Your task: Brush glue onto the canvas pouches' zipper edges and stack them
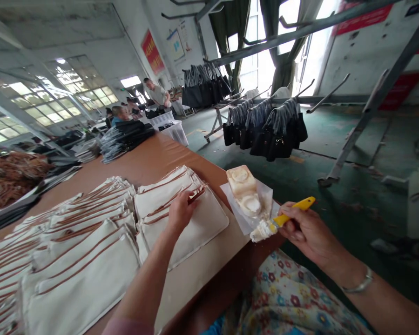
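Observation:
My right hand [305, 232] is closed around the yellow handle of a paintbrush [293, 210]. White paste thickly coats its bristles, which are over the edge of a white sheet [232, 197]. On that sheet lies a cream plastic container [242, 184] with white paste at its near end. My left hand [181, 211] pinches the brown-trimmed top edge of a cream fabric bag panel [199, 228], at its upper right corner. This panel tops a small overlapping stack. Left of it, rows of similar cream panels [87, 274] with brown trim overlap one another.
The brown tabletop [171, 151] extends away, with dark stacked pieces [132, 137] at its far end. A metal rack [363, 116] hung with black bags [275, 132] stands beyond the right edge. White crates [174, 130] and several people are farther back.

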### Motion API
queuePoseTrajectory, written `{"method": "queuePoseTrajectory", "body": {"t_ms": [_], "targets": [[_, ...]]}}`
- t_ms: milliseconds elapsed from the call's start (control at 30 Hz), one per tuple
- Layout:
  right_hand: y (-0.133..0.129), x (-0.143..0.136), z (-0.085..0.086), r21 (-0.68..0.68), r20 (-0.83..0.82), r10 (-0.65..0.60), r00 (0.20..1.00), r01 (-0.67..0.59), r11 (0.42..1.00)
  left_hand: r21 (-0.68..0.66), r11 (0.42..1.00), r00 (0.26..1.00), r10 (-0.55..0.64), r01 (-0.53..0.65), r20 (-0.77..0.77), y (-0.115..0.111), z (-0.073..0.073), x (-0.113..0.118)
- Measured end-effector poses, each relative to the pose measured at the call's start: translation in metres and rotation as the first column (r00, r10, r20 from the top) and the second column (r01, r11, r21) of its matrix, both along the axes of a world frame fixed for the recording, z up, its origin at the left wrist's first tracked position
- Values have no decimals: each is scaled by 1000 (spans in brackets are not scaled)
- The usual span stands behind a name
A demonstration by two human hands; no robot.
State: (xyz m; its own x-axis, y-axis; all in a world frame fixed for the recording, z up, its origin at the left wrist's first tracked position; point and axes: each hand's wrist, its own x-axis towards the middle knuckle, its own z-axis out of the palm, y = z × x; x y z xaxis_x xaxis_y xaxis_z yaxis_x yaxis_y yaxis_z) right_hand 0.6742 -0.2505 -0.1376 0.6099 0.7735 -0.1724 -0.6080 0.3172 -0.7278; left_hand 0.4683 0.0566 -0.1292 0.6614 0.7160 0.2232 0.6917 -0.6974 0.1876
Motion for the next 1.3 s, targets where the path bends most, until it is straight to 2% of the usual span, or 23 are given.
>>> {"method": "queuePoseTrajectory", "body": {"t_ms": [200,367,533,767,900,967,1067,1167,1233,1300], "targets": [[-9,-11,9,30,14,18,1000,-18,999,222,974,955,-108,45,277,-36,-14,-40],[-28,-11,15,39,75,23,997,-26,999,358,931,895,-93,-77,436,-69,-15,-72],[-34,-8,21,40,108,23,994,-28,999,397,913,925,-66,-95,374,-101,-9,-85],[-39,-15,20,25,126,33,992,-36,999,469,879,967,-46,-81,252,-117,-1,-85],[-42,-11,21,24,142,21,990,-25,999,394,910,953,2,-127,302,-120,1,-90],[-42,-10,22,31,154,16,988,-21,999,332,937,967,23,-110,254,-119,1,-91],[-40,-10,23,32,164,26,986,-31,999,171,985,993,13,-34,119,-110,0,-83],[-38,-13,22,34,168,40,985,-47,998,17,996,993,93,-92,-70,-87,1,-62],[-37,-15,22,51,164,47,985,-56,997,-50,990,973,121,-133,-195,-68,0,-41],[-38,-17,23,56,149,47,988,-56,997,-93,984,958,125,-154,-257,-51,-4,-19]]}}
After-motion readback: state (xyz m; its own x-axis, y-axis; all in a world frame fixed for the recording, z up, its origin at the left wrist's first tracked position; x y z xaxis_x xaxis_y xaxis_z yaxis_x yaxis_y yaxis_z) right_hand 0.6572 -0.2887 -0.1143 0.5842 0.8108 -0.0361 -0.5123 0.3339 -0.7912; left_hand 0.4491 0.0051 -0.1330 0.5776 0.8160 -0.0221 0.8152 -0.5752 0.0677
